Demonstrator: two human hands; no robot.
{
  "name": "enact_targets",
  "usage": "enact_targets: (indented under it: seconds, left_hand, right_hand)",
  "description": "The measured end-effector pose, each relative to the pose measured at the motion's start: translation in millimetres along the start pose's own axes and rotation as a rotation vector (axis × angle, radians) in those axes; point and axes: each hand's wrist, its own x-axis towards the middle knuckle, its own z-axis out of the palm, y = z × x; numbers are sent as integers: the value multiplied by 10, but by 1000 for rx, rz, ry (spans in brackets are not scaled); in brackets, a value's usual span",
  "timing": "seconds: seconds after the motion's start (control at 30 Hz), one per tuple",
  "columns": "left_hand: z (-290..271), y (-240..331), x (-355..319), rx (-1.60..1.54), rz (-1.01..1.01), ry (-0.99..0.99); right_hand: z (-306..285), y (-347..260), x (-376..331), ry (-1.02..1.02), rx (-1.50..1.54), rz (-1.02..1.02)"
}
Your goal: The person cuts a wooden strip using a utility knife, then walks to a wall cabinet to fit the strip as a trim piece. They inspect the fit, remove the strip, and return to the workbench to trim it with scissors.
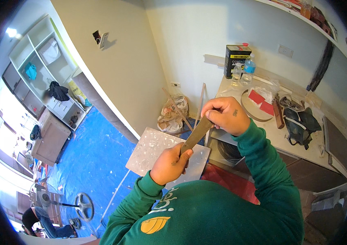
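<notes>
And the left hand [168, 166] is wrapped around the lower end of a brown strip [196, 134], the right hand [228, 117] pinching its upper end, the strip slanting between them over a speckled board [144, 152]! Over on the tabletop [277, 141], a small bottle [236, 76] and a larger, blue-labelled bottle [248, 71] hold pale liquid, beside a black can [231, 61] whose contents stay hidden.

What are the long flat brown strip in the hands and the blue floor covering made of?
Long flat brown strip: possibly wood or laminate, matte; its dull face leaves this open. Wrinkled blue floor covering: likely plastic sheeting, slightly glossy, judging by creases and sheen.
</notes>
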Motion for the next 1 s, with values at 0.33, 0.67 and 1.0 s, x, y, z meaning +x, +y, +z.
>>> enact_targets:
  seconds: [0.33,0.67,1.0]
  left_hand:
    - [-1,-59,20,-27,-27,11]
    - [-24,-64,11,-132,-50,2]
    - [-7,-27,27,74,-27,36]
  right_hand:
    - [17,116,12,-15,35,-65]
    - [69,146,10,101,112,-133]
    - [36,135,14,120,-162,-174]
